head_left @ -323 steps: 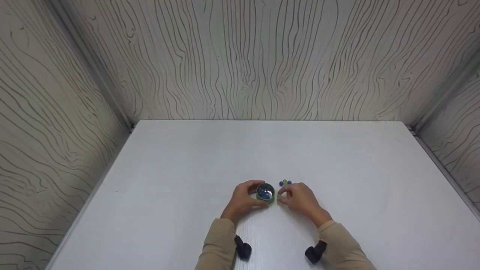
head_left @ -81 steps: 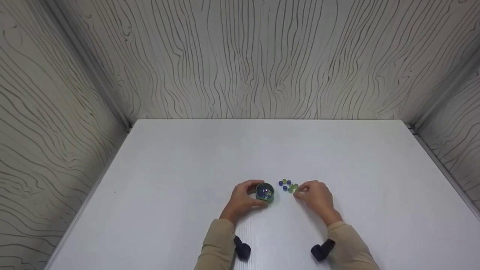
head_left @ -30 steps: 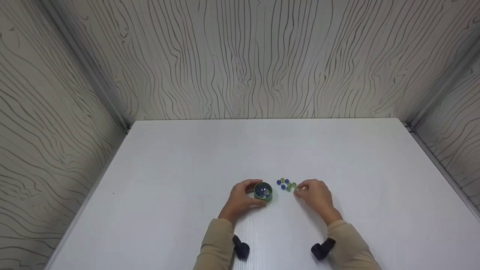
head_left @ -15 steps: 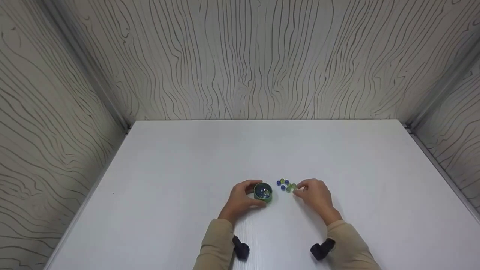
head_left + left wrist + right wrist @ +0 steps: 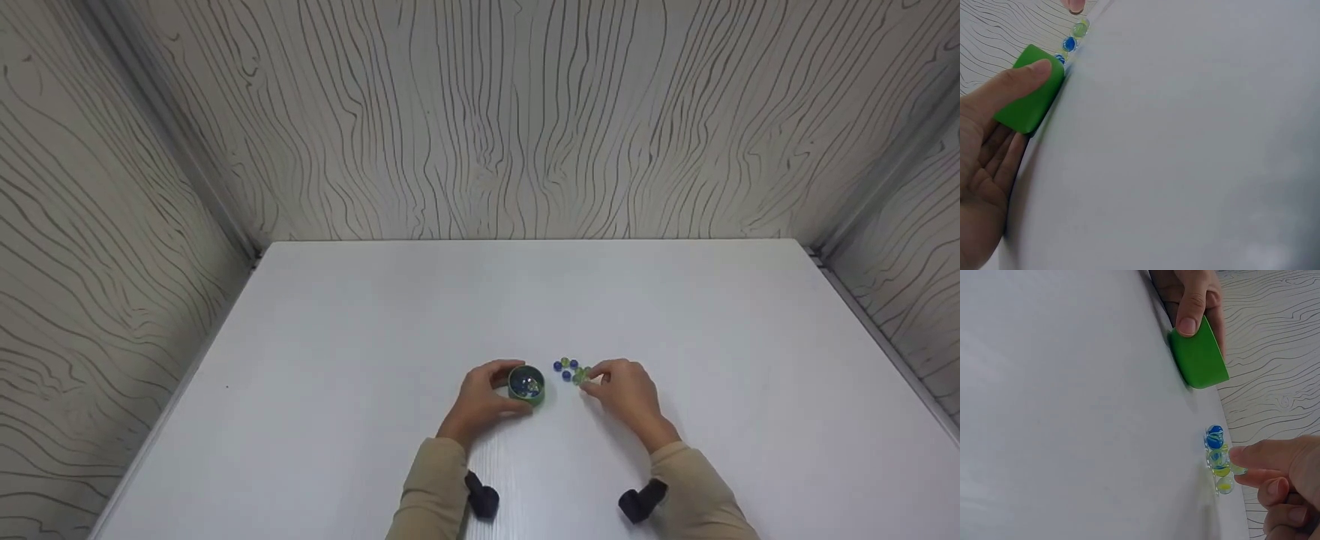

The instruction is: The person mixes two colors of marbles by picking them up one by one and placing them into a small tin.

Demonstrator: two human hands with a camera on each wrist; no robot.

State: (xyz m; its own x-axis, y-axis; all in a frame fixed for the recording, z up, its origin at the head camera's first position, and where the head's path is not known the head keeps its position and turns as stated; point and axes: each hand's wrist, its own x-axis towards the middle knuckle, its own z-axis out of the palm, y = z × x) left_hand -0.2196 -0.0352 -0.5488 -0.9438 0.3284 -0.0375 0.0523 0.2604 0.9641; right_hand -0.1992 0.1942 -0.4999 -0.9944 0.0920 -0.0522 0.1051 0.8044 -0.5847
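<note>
A small round green cup [image 5: 526,397] stands on the white table, with blue and clear marbles inside it. My left hand [image 5: 480,397] grips it from the left, thumb on the near side and fingers round the far side; the thumb shows on the green wall in the left wrist view. To the right of the cup, blue marbles [image 5: 566,376] and yellow-green marbles [image 5: 565,361] lie in a small cluster. My right hand [image 5: 628,390] is at the cluster's right edge, pinching a clear greenish marble [image 5: 1238,469] between thumb and index finger, partly hidden by the fingers.
The white table [image 5: 360,322] reaches back to a wall panel [image 5: 480,127] with a wood-grain pattern. A similar panel [image 5: 97,262] stands along the left side. Each sleeved forearm carries a small black wrist camera [image 5: 484,501].
Since the oldest frame, the marble cluster has grown from three to several. In the last second, my right hand has shifted slightly left, closer to the cluster. The left hand and cup stay put.
</note>
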